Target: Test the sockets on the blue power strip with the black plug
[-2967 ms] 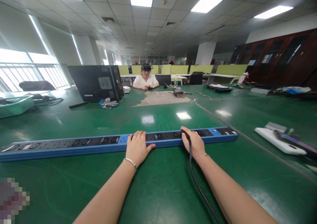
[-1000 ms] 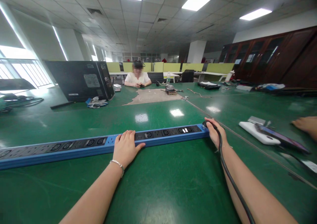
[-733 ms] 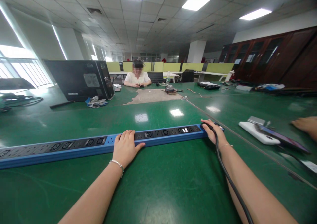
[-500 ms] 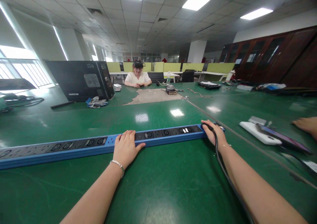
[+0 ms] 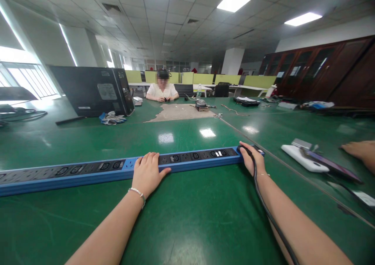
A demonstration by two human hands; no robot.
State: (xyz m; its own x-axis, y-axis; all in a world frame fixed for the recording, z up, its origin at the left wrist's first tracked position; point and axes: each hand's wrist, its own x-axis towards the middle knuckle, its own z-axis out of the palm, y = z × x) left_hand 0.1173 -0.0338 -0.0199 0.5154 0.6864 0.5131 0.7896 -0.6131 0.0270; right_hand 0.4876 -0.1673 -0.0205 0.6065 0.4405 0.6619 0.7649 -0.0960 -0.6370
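Note:
A long blue power strip [image 5: 202,162] with black sockets lies across the green table, running out of view at the left. My left hand [image 5: 147,169] lies over its middle, fingers across the top and thumb along the near side, holding it. At the strip's right end, my right hand [image 5: 250,158] is closed around the body, its fingers partly hidden behind. A black cable [image 5: 258,188] leaves that end, passes over my right hand and runs down along my forearm.
On the right lie a white power bank [image 5: 304,158] and a phone [image 5: 332,165], with another person's hand [image 5: 359,151] beyond. A black computer case [image 5: 93,93] and work gloves [image 5: 111,118] are at the left. Across the table [image 5: 199,214] sits a person [image 5: 162,91].
The view has shifted slightly. Both hands keep their places on the power strip, and the strip looks unmoved on the table.

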